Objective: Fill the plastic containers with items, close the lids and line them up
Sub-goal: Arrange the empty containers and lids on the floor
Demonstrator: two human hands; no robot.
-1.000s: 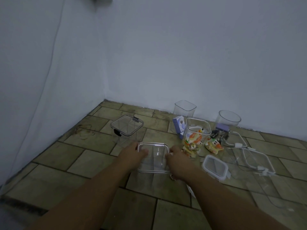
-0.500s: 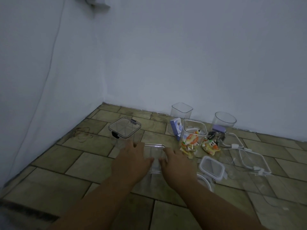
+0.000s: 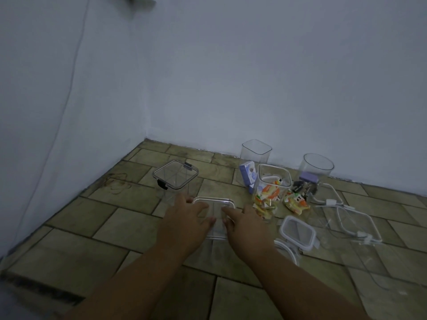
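Left hand (image 3: 184, 224) and right hand (image 3: 246, 224), fingers spread flat, atop clear lidded container (image 3: 213, 205).

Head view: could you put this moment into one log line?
step: pressing lid onto container | left hand: flat on lid | right hand: flat on lid | black-rimmed box: closed | snack container: open

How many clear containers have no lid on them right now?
3: the square container and round container by the wall, and the snack-filled container in front. Others may be hidden.
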